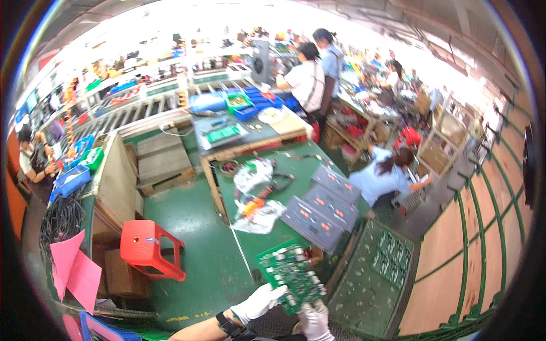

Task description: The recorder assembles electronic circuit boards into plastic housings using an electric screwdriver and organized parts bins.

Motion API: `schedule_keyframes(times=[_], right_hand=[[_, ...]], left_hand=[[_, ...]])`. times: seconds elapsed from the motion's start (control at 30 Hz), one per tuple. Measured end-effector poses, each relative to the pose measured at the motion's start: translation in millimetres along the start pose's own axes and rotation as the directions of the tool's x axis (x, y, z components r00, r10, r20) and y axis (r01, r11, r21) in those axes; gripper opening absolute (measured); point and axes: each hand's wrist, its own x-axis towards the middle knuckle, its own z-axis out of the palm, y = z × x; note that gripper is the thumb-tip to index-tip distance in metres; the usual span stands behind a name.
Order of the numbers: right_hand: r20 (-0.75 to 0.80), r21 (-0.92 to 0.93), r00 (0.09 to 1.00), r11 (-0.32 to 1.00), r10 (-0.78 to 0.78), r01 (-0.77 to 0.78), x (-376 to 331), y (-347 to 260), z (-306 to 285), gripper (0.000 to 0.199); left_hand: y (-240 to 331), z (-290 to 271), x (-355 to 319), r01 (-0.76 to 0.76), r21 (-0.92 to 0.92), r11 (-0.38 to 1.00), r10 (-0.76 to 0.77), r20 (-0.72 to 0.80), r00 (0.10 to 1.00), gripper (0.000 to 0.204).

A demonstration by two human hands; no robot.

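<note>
A green circuit board (289, 274) crowded with components is held up in front of me, tilted. White-gloved, my left hand (259, 303) grips its lower left edge. My right hand (314, 323), gloved too, is closed on the bottom corner, with part of its fingers behind the board. Just beyond lie several dark grey flat panels (310, 221) with small red marks, on a green-topped table (236, 256). To their left, clear plastic bags (256, 175) lie beside an orange object (252, 206) I cannot make out. More circuit boards (391, 258) rest on a large green tray (355, 301) to my right.
A red stool (151, 248) stands on the green floor at left, near pink sheets (75, 266). Behind the table is a workbench (250, 145) with blue bins (264, 99). A person in light blue (380, 177) bends low beyond the panels; other people work farther off. Green-barred racking (466, 244) lines the right.
</note>
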Motion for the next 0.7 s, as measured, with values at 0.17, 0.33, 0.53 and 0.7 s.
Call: schedule_keyframes(times=[0.17,0.33,0.53,0.7], right_hand=[[0.269,-0.130,0.963,0.991,0.035,0.001,34.2,0.9,96.6,0.023],[0.556,-0.505,0.743,0.559,-0.373,0.658,77.2,-53.8,144.0,0.069],[0.946,-0.235,0.287,0.293,-0.149,0.927,170.8,-69.0,245.4,0.048],[0.967,-0.163,0.220,0.358,-0.125,0.920,233.2,-49.4,306.5,0.041]], left_hand=[[88.4,-47.2,-56.8,-0.339,-0.243,0.909,0.324,-0.103,0.941,0.041],[153.6,-102.3,-55.7,-0.376,-0.322,0.869,0.335,-0.178,0.925,0.045],[218.6,-165.5,-51.4,-0.209,-0.165,0.964,0.172,-0.216,0.961,0.047],[273.9,-212.1,-48.0,-0.199,-0.267,0.943,0.128,-0.261,0.957,0.044]])
